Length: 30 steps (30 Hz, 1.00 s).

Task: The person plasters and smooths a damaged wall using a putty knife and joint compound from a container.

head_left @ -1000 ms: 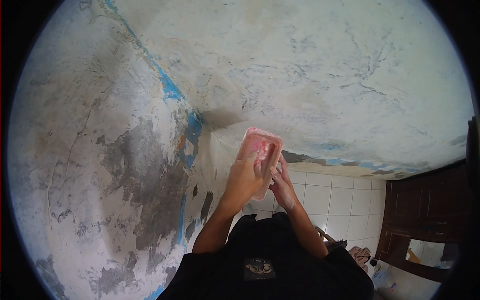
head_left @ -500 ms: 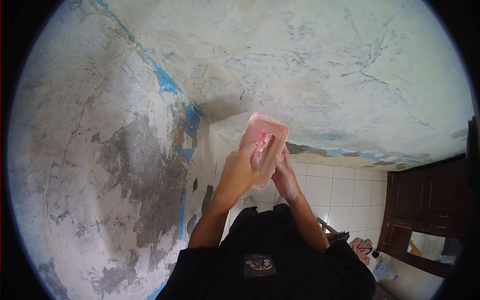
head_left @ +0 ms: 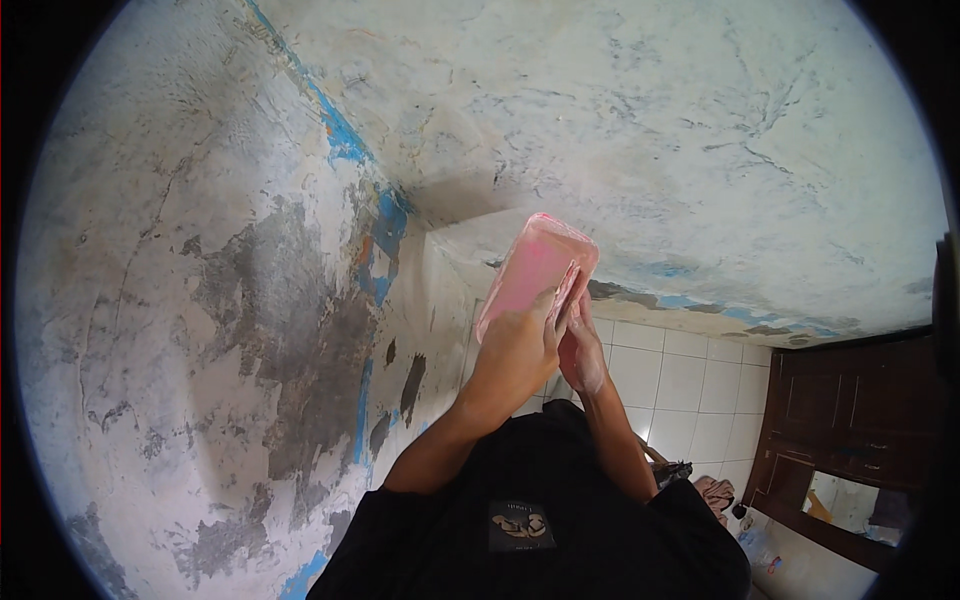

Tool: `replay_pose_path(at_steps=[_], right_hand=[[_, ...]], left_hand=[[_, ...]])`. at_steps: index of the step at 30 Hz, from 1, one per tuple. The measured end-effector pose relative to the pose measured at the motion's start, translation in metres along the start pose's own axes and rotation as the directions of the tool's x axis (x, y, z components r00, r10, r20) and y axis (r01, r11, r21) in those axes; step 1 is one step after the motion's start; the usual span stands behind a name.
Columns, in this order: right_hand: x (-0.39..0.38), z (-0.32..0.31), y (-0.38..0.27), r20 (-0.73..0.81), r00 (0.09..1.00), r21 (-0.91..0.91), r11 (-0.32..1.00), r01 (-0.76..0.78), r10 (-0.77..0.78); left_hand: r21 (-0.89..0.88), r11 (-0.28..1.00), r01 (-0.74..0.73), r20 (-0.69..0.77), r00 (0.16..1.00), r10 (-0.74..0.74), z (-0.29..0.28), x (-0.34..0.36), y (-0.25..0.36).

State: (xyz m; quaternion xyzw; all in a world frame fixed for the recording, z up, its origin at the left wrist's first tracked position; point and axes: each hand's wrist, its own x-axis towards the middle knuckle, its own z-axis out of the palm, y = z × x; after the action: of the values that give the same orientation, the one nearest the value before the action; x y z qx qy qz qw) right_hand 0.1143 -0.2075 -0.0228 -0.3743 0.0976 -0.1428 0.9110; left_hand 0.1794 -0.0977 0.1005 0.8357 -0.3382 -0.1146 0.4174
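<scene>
A shallow pink rectangular tray (head_left: 530, 270) with a raised rim is held tilted in front of my body. Whitish smears mark its rim. My left hand (head_left: 515, 350) reaches over its near end, closed on a narrow, flat scraper-like piece (head_left: 567, 288) with pale paste along its edge. That piece stands on edge at the tray's right side, its grip hidden by my fingers. My right hand (head_left: 583, 355), whitened with residue, holds the tray from its right side and partly beneath. Some of its fingers are hidden behind the tray.
A patchy wall (head_left: 280, 330) with grey and blue areas rises at the left, meeting a pale wall (head_left: 640, 130) in front. White floor tiles (head_left: 680, 385) lie below. A dark wooden cabinet (head_left: 825, 415) stands right, near a crumpled cloth (head_left: 714, 492).
The tray and both hands have shifted slightly right. My left hand has come further over the tray, and the flat piece has moved from its middle toward its right side.
</scene>
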Motion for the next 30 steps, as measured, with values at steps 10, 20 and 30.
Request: replay_pose_path(at_steps=[10, 20, 30], right_hand=[[-0.002, -0.007, 0.007, -0.001, 0.999, 0.077, 0.996, -0.041, 0.042], [0.001, -0.004, 0.01, -0.024, 1.0, 0.002, 1.0, -0.01, 0.01], [0.0, -0.012, 0.008, -0.055, 0.996, 0.039, 0.997, -0.063, 0.065]], left_hand=[[-0.033, 0.995, 0.097, -0.024, 0.995, -0.098, -0.015, 0.004, -0.005], [-0.01, 1.0, -0.03, -0.083, 0.996, 0.029, 0.007, 0.005, -0.006], [0.013, 0.993, 0.115, -0.01, 0.993, -0.115, -0.014, 0.017, -0.02]])
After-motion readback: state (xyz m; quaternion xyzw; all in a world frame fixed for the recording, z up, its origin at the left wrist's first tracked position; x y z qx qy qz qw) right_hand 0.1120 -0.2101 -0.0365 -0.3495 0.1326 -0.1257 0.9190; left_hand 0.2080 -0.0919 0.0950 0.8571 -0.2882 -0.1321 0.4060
